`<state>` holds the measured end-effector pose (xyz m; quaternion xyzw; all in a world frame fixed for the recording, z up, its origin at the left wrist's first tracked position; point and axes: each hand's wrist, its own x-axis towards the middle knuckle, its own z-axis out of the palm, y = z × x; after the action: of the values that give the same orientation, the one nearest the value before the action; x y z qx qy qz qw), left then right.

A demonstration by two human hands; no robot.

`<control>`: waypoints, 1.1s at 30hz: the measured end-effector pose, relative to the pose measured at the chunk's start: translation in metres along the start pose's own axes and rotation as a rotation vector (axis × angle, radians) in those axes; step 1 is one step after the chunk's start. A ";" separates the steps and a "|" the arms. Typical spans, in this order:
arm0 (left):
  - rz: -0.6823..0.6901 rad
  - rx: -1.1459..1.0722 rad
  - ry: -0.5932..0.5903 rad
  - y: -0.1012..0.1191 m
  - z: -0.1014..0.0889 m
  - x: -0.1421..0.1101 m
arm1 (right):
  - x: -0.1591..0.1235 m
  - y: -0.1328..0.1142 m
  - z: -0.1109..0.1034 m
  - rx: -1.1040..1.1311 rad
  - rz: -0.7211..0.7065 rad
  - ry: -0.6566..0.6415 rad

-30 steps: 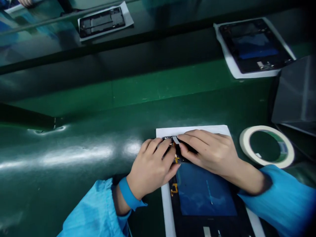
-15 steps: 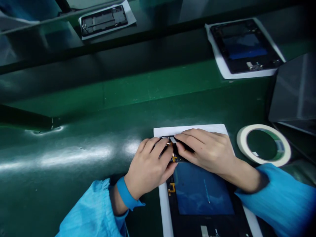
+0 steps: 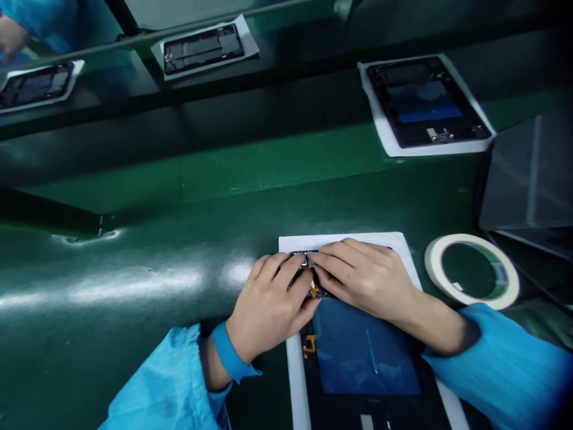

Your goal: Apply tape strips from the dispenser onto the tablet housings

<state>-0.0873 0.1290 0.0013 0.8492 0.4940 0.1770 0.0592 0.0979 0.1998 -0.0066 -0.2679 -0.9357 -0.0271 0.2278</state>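
Observation:
An opened tablet (image 3: 425, 382) with a blue inner panel (image 3: 367, 352) lies on a white sheet (image 3: 298, 370). My left hand (image 3: 273, 292) rests over its upper left corner, fingers curled and pressed down beside a small orange flex cable (image 3: 315, 291). Its fingertips hide whatever they grip. My right hand (image 3: 367, 275) reaches in from the right. Its thumb and index finger close on a small grey strip (image 3: 310, 259) at the tablet's top edge, close to the left fingertips. A blue wrist band (image 3: 230, 352) circles my left wrist.
A roll of cream tape (image 3: 436, 263) lies right of the tablet. On a raised ledge beyond sit another opened tablet (image 3: 425, 134) and further device frames (image 3: 203, 51) on white sheets. A dark box-like panel (image 3: 528, 173) stands at right. Another person's hand (image 3: 11, 36) shows top left.
The view has shifted slightly, bringing another device and a person's hand in at upper left. My right fingertips have moved a little left, covering more of the grey strip. My left hand stays in place.

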 end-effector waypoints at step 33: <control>-0.483 0.147 -0.274 0.085 -0.023 -0.036 | -0.102 -0.014 -0.049 0.432 -0.003 0.027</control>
<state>-0.0422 0.0540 0.0370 0.7248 0.6810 0.0053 0.1043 0.1879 0.1294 -0.0070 -0.2112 -0.9169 0.1703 0.2926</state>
